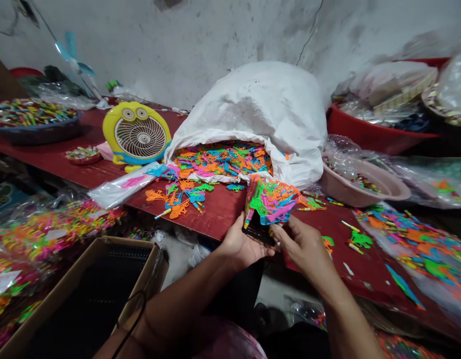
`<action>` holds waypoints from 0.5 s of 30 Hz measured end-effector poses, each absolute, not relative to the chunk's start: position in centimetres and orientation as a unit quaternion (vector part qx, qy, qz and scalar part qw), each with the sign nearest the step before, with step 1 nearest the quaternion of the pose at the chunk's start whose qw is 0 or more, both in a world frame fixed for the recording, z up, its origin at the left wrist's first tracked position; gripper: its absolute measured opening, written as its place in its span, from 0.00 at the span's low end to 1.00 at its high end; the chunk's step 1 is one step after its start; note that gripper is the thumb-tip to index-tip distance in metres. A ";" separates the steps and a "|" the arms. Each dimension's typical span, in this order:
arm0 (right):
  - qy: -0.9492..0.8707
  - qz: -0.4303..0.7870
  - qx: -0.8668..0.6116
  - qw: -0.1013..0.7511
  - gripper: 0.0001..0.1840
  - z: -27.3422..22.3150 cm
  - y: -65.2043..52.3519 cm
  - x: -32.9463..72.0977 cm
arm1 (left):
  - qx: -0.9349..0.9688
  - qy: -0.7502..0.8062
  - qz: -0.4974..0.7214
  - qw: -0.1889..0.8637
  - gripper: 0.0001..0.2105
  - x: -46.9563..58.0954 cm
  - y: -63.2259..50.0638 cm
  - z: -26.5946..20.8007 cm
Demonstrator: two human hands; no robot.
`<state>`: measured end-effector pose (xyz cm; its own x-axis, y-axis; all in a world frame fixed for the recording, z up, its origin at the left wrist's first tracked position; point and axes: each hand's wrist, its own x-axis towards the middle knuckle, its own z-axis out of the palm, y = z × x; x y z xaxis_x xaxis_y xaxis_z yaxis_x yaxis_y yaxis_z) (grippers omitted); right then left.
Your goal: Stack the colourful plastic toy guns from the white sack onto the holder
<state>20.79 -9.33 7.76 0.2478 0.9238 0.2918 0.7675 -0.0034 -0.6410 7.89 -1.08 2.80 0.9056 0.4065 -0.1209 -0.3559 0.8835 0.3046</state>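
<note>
Bundle: a fanned bundle of colourful plastic pieces [270, 202] is held at centre frame, above the red table [219, 209] edge.
Left hand [240, 247]: closed around the bundle's dark base.
Right hand [303, 244]: fingers pinched at the base from the right.
White sack [267, 107]: lying open behind, just above the bundle, spilling similar pieces.
Yellow fan [136, 133]: upper left.
Cardboard box [84, 294]: lower left.

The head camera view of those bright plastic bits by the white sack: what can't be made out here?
- Head view: the dark object under the fanned bunch of neon plastic toy pieces is covered by the left hand and right hand.
- The white woven sack hides how deep its load goes.
- The brown cardboard box is cut off by the bottom edge.
</note>
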 end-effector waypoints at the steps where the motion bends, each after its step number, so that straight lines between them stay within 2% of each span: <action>1: -0.609 0.070 -0.710 0.347 0.18 7.6 -9.1 20.5 | 0.134 0.089 0.200 0.967 0.32 7.9 -1.1 2.7; 4: -0.612 0.018 -0.729 0.308 0.17 7.0 -8.8 19.9 | 0.123 0.083 0.211 0.966 0.31 7.9 -1.2 2.3; 15: -0.587 -0.050 -0.773 0.234 0.15 5.2 -8.3 17.7 | 0.071 0.111 0.269 0.954 0.28 7.8 -1.3 1.9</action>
<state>17.69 -8.32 5.18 0.3053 0.8845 0.3529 0.9315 -0.2005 -0.3034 7.84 -1.34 1.93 0.8308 0.5291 -0.1726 -0.4975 0.8451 0.1956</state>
